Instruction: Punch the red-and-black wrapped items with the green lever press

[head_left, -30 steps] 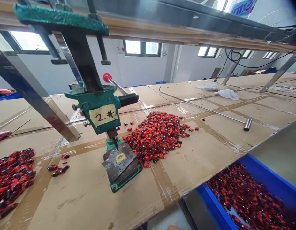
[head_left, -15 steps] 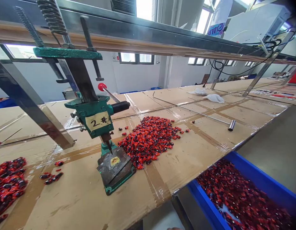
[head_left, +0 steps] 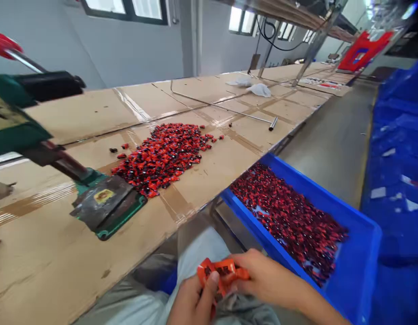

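Above my lap, my left hand (head_left: 192,299) and my right hand (head_left: 263,276) are closed on a small orange-red packet (head_left: 225,270) with dark markings. The left thumb presses on its near side, while the right fingers pinch its other end. What is inside it, if anything, I cannot make out. On the bench to the left stands a green hand press (head_left: 124,220) with a dark metal plate on its base. A pile of small red and black parts (head_left: 168,151) lies against the press on the cardboard bench top (head_left: 209,189).
A blue tray (head_left: 366,266) holding many red and black parts stands low beside the bench, to my right. Farther back on the bench lie a thin metal rod (head_left: 236,111) and white plastic bags (head_left: 259,89). Blue crates (head_left: 394,149) line the far right.
The view has swung right and down. Both my hands now show, closed on the orange-red packet; before, only a sliver of skin showed at the bottom edge.
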Motion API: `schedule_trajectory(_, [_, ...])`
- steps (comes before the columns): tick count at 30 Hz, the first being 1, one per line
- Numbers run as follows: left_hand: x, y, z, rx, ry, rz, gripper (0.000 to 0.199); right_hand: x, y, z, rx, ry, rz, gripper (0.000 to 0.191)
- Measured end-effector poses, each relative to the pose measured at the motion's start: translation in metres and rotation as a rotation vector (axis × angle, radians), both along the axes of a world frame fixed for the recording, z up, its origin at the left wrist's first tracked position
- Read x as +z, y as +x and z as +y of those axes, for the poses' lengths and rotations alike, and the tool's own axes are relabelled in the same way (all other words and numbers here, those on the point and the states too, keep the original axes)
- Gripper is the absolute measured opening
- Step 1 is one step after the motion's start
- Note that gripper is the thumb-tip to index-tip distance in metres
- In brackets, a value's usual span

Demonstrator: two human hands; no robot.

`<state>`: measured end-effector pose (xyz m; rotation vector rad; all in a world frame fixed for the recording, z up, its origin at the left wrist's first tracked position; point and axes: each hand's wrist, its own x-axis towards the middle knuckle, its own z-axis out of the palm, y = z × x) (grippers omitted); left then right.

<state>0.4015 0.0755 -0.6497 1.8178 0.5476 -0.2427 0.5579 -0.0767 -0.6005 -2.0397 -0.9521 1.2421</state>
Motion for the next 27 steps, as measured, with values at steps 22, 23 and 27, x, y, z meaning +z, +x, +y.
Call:
schedule_trajectory(22, [0.012, 0.028, -0.029, -0.547, 0.741, 0.290, 0.024, -0.045, -0.078, -0.092, 0.022, 0.060, -0.284, 0.048])
schedule_trajectory(23, [0.016, 0.031, -0.030, -0.523, 0.746, 0.264, 0.024, -0.058, -0.082, -0.087, 0.054, 0.039, -0.295, 0.049])
schedule_trajectory(27, [0.028, 0.046, -0.037, -0.520, 0.720, 0.236, 0.027, -0.099, -0.090, -0.071, 0.069, 0.052, -0.318, 0.044])
